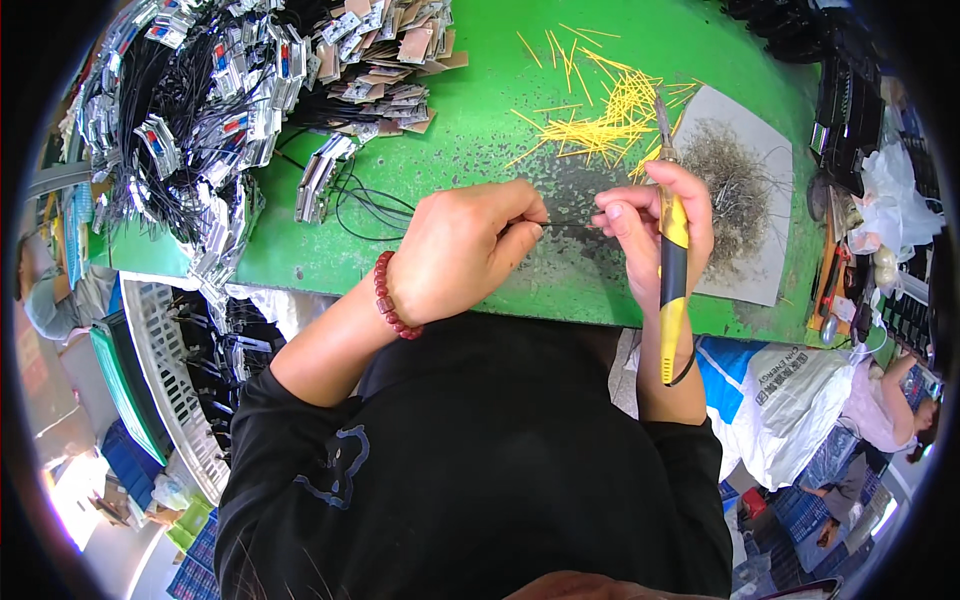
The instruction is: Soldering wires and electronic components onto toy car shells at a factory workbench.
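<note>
Between its thumb and forefinger, my left hand (470, 238) pinches a thin black wire (565, 224), which stretches straight toward my right hand. The cable's slack (370, 212) loops over the green table to the left, beside a silver metal connector piece (318, 180). My right hand (665, 225) grips a yellow and black soldering iron (673, 270), its tip angled up and away from me. The thumb and fingertips of that hand also meet at the wire's far end, though the exact contact is too small to tell. A red bead bracelet circles my left wrist.
Many black cables with silver connectors (220, 110) lie heaped at the left. Thin yellow sticks or tubes (610, 115) are scattered beyond my hands. A grey sheet (760, 285) at right bears a tangle of fine scraps (730, 190). Tools (832, 265) line the table's right edge.
</note>
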`<state>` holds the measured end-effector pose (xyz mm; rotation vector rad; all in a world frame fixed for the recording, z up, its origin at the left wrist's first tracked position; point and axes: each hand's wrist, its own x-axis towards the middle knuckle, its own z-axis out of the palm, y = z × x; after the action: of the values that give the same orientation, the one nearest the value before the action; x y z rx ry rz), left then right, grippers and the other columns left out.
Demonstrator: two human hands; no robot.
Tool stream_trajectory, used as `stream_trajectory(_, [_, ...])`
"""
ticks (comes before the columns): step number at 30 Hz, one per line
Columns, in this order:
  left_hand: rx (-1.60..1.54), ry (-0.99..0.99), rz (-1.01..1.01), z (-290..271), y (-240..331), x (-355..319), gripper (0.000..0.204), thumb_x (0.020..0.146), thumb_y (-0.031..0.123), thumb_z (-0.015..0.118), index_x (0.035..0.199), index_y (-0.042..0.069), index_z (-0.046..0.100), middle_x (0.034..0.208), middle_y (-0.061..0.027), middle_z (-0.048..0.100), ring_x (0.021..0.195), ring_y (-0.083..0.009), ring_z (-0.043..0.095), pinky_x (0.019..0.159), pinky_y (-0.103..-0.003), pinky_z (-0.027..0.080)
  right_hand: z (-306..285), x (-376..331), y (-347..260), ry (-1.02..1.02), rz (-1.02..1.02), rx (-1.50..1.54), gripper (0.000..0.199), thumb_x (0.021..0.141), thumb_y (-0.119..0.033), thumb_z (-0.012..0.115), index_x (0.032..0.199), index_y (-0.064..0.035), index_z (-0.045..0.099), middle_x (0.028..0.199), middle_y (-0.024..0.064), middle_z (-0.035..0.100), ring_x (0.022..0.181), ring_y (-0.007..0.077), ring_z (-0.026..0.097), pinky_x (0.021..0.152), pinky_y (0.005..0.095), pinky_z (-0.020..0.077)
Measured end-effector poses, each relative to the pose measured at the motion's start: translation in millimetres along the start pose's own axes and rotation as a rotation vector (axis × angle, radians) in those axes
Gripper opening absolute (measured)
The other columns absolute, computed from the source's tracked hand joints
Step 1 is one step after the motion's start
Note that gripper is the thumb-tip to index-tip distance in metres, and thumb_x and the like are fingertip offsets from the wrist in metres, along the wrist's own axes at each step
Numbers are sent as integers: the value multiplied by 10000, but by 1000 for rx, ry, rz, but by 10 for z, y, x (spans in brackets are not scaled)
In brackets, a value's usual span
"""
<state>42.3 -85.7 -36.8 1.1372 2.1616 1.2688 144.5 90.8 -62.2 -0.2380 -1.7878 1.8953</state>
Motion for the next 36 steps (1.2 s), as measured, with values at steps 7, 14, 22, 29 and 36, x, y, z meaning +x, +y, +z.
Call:
stream_trajectory(7, [20,12,50,106,55,31,107,815,140,631,884,58,623,775,-138,641,709,-338,627,613,-414,500,55,-4,5,-91,59,-61,410,847,44,634,1203,-13,441,886,176,662,770,177,661,667,282,576])
stream_trajectory(14, [50,33,48,128,13,9,137,832,81,642,944,5,660,775,-165,644,693,-320,640,622,-366,508,71,-66,-7,10,20,-21,389,840,94,603,1187,-4,459,951,163,644,837,174,656,707,292,570])
stream_trajectory(22, [68,38,89,180,-39,16,185,815,151,634,970,55,667,757,-130,641,694,-323,625,606,-407,503,124,-73,-5,-122,-288,-453,404,713,38,751,1075,-29,586,827,84,685,671,138,664,587,246,506])
stream_trajectory(29, [-453,-74,-309,-42,-10,64,319,756,15,687,1058,-39,601,652,75,314,588,-28,297,519,-199,277,226,-164,54,-18,-212,-221,426,758,68,710,1133,-19,526,806,101,675,680,124,646,590,228,517])
stream_trajectory(36, [-137,148,54,57,-51,54,93,749,35,706,809,15,638,631,-34,517,540,-158,482,506,-275,385,249,-126,72,-19,1,-143,461,779,63,698,1180,-29,490,768,73,658,666,58,588,559,180,465])
